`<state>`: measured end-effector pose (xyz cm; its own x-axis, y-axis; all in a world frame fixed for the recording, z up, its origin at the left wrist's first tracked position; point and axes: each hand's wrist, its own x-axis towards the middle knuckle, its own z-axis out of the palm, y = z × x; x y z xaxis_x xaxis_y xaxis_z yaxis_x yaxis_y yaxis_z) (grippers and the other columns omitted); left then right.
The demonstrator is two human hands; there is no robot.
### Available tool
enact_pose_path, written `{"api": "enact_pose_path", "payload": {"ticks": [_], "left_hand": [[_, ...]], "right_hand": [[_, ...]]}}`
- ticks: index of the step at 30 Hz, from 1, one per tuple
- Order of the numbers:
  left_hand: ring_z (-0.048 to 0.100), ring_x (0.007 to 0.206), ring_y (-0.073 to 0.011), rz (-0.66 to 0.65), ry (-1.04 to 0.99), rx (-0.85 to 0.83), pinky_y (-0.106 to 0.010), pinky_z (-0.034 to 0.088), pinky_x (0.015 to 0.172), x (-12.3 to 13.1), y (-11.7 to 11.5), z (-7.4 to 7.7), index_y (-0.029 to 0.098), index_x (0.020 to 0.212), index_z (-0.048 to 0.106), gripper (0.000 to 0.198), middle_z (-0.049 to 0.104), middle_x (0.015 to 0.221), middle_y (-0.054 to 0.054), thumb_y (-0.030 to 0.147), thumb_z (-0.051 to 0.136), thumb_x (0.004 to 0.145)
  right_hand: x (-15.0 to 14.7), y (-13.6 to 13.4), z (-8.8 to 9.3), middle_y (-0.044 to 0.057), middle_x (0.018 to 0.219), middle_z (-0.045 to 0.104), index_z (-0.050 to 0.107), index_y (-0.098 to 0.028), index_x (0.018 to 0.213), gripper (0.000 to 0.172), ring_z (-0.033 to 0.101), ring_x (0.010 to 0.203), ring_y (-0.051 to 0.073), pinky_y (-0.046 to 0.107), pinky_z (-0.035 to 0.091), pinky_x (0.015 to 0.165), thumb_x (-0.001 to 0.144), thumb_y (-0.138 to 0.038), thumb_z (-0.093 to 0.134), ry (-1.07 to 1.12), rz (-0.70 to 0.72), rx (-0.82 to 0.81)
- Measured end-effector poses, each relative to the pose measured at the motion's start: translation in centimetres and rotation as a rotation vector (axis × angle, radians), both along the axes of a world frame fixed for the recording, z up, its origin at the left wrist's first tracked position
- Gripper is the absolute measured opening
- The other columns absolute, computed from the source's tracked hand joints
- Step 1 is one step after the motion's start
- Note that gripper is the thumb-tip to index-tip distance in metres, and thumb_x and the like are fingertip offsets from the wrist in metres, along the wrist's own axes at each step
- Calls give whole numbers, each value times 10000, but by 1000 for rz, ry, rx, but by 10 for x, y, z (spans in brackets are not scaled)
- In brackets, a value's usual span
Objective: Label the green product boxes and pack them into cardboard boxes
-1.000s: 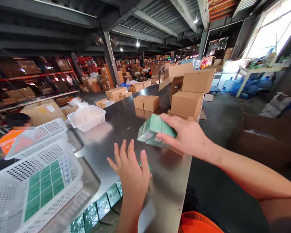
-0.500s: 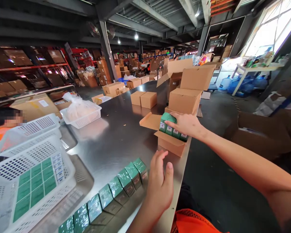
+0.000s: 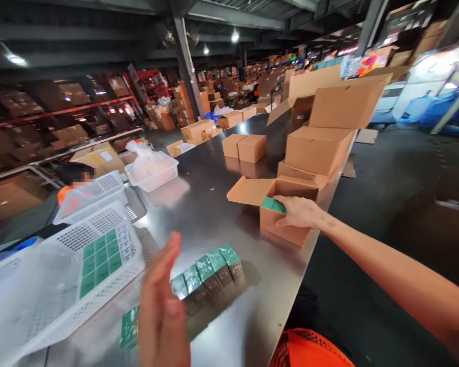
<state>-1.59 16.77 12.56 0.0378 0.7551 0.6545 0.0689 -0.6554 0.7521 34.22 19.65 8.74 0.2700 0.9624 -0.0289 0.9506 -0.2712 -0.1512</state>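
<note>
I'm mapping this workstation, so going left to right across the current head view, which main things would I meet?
White perforated basket holding green boxes → left hand → two small brown cartons → right hand, reaching into the open carton → blue containers on the floor.

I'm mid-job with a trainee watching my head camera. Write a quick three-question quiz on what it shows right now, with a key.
1. Which hand reaches into the open carton that holds green boxes?
A) left
B) right
C) both

2. True or false: the plastic bag lies directly on the table, outside any basket.

3. Fill in: the row of wrapped green boxes beside the left hand stands on the ____.

Key:
1. B, the right hand.
2. False; it sits in a white basket.
3. Shiny table.
</note>
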Motion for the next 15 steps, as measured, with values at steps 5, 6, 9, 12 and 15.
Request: {"api": "enact_pose_path", "payload": {"ticks": [5, 6, 9, 12, 15], "left_hand": [[514, 1294, -250, 457, -265, -105, -443, 335, 1160, -83, 20, -36, 239, 1051, 615, 296, 638, 1232, -36, 422, 678, 826], [515, 1291, -251, 540, -301, -194, -453, 352, 1144, -95, 22, -53, 240, 1023, 585, 281, 634, 1212, -32, 430, 660, 831], [586, 1181, -244, 614, -446, -469, -404, 482, 998, -111, 20, -107, 241, 994, 524, 251, 625, 1132, -32, 468, 533, 889], [636, 1055, -230, 581, -360, -689, -342, 554, 780, -101, 12, -148, 271, 1096, 491, 314, 619, 1120, -15, 516, 357, 952], [662, 978, -229, 586, -230, -738, -323, 559, 703, -90, 3, -166, 266, 1194, 469, 431, 637, 1085, -29, 547, 230, 970]], "right_hand": [[1, 4, -2, 234, 1391, 519, 437, -143, 1438, 810, 507, 1247, 423, 507, 435, 956, 738, -448, 709, -80, 154, 191], [-11, 4, -1, 256, 1425, 472, 411, -121, 1451, 817, 448, 1299, 431, 524, 399, 999, 763, -453, 700, -99, 218, 310], [-69, 4, 5, 220, 1451, 450, 341, -139, 1482, 784, 407, 1343, 379, 529, 341, 1086, 847, -496, 631, -19, 560, 494], [-139, 13, 7, 179, 1464, 455, 338, -171, 1492, 788, 418, 1343, 357, 565, 315, 1111, 875, -604, 567, 64, 913, 370], [-187, 29, 0, 200, 1429, 490, 352, -171, 1493, 880, 462, 1292, 404, 605, 384, 1034, 827, -698, 581, 42, 1032, 164]]}}
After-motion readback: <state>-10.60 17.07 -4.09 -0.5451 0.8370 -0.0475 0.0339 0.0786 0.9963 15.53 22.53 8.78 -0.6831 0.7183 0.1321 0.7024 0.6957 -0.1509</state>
